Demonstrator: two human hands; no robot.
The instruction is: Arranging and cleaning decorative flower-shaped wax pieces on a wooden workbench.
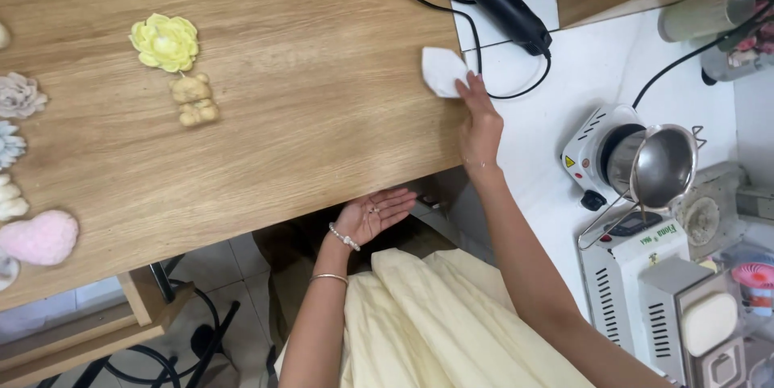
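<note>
Fingers [474, 90] on white tissue [443, 70] (crumpled), woodgrain table [306, 114]

Light oak counter [306, 114] up top, white counter [556, 114] beside it, pale tiled floor [234, 275] below, looks like soft even daylight.

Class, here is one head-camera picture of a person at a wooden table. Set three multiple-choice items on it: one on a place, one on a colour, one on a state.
1. Where is the white cloth?
A. at the table's right edge
B. on the floor
C. in the metal jug

2. What colour is the flower shape beside the bear shape?
A. blue
B. yellow
C. black

3. How is the left hand held?
A. in a fist
B. gripping a cable
C. open, palm up

Answers: 1 A, the right hand presses it there; 2 B, its petals are yellow; 3 C, cupped below the table edge.
</note>
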